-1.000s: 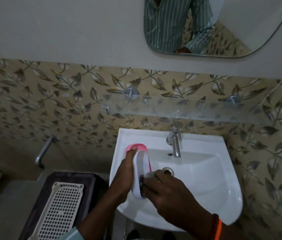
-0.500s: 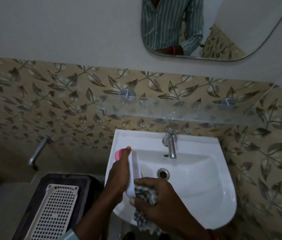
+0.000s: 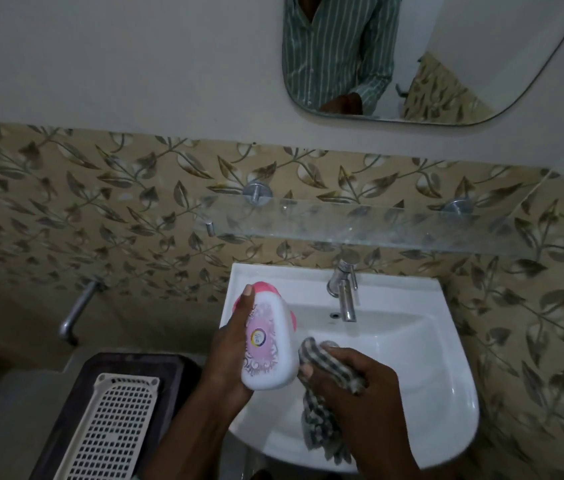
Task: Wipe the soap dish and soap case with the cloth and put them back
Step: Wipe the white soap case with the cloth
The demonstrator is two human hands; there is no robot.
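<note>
Soap case (image 3: 268, 341) now face-up (lengthwise, sink-pointing).

open basin (image 3: 412, 358) right of hands, tap (image 3: 344, 292) behind, glass shelf (image 3: 394, 223) overhead

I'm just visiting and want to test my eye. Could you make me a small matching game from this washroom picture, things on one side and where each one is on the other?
Things:
1. soap case
2. checked cloth
3. tap
4. white perforated tray

Places:
A. at the back rim of the basin
B. held in the left hand
C. on the dark stand left of the basin
D. gripped in the right hand

Pairs: 1-B, 2-D, 3-A, 4-C
</note>
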